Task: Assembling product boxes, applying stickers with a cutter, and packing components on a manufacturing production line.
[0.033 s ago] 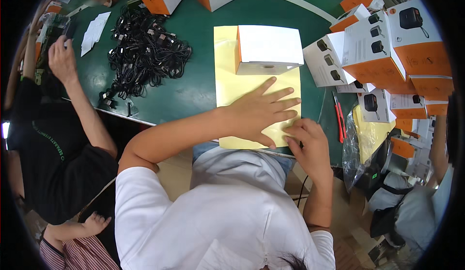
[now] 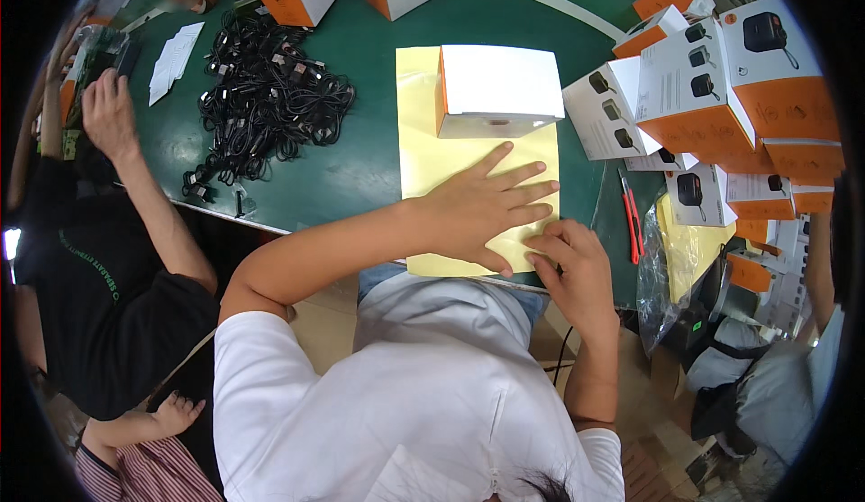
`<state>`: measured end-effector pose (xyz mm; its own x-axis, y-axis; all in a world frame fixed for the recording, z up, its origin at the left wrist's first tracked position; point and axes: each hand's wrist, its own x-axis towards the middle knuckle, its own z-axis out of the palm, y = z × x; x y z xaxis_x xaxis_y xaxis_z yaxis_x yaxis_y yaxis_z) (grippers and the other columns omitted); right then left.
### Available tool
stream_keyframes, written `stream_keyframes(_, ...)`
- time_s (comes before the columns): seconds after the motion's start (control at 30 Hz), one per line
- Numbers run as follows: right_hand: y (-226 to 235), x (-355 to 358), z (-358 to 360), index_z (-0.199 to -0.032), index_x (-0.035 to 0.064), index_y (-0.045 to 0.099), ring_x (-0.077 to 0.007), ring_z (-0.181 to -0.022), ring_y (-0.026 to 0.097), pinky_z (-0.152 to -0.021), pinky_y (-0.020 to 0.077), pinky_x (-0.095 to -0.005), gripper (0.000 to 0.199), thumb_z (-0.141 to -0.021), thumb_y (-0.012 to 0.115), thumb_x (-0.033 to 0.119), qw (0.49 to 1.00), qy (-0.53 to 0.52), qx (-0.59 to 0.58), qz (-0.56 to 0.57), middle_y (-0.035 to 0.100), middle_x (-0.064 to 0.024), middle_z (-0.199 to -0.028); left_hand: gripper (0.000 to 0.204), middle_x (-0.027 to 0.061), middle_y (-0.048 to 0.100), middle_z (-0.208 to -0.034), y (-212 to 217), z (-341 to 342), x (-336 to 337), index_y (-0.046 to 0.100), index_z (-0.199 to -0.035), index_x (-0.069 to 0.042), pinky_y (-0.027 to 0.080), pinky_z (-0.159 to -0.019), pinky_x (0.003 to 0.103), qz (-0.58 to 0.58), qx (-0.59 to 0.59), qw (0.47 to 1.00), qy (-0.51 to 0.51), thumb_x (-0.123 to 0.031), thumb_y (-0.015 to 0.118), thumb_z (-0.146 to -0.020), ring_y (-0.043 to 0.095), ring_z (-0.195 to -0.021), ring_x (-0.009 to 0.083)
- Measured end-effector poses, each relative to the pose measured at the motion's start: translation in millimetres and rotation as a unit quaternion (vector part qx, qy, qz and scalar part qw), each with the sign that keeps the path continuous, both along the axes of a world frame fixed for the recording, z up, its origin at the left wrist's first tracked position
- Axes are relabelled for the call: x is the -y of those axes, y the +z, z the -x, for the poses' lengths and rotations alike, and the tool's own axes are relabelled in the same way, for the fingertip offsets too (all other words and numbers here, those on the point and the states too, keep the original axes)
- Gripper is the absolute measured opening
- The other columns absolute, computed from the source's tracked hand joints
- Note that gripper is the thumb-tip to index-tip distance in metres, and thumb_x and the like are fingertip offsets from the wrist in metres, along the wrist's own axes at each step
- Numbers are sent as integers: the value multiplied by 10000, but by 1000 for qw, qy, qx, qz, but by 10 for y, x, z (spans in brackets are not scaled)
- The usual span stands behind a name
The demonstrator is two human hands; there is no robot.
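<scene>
Left hand (image 2: 482, 209) laid flat in the lower middle of the frame, fingers spread apart, palm pressed down on the yellow paper sheet (image 2: 432, 155). Right hand (image 2: 577, 263) just to its right, at the sheet's lower right corner, fingers curled together against the paper edge. Impossible to tell whether the corner is pinched or only touched.

Sheet lying lengthwise on the green table (image 2: 360, 69), running from the upper middle of the frame down to the table's near edge. White carton with an orange side (image 2: 500, 87) resting on the sheet's upper end, closed, well above both hands.

Nothing shifted against the other picture from the same instant: both hands, sheet and carton in the same places. Judged from that, a hold rather than a stroke, with the sheet pinned flat and the corner work not visibly advanced.

Tangle of black cables (image 2: 266, 96) at upper left. Red-handled cutter (image 2: 631, 218) right of the sheet. Stack of orange-and-white cartons (image 2: 721, 87) at upper right. A co-worker's hand (image 2: 108, 110) at far left, well apart.
</scene>
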<state>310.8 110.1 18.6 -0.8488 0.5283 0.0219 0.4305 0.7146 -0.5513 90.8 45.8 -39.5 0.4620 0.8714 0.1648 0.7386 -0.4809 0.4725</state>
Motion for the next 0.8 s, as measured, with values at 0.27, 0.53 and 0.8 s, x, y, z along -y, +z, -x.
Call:
stream_keyframes(0.27,5,11,-11,-938,91,713,-280,-898,596,-782,457,-397,178,-776,770,41,1000,19,19,0,596,-55,-942,895,60,345,-1640,-25,-9,-3,508,-1475,-138,113,-1258,597,-3,-18,1000,1,-702,680,-802,233,-1556,277)
stream_keyframes(0.53,-5,50,12,-925,92,701,-286,-895,584,-778,447,-401,178,-770,755,23,1000,13,19,2,596,-56,-933,884,60,356,-1634,-11,1,-1,520,-1465,-137,116,-1258,590,-8,-14,1000,2,-687,692,-795,248,-1550,276)
stream_keyframes(0.8,-22,71,72,-941,81,697,-263,-869,593,-763,438,-391,149,-803,747,53,1000,-12,16,-3,612,-55,-915,888,59,361,-1631,-47,0,-13,529,-1459,-134,125,-1254,592,-10,-14,1000,2,-684,703,-784,244,-1551,271)
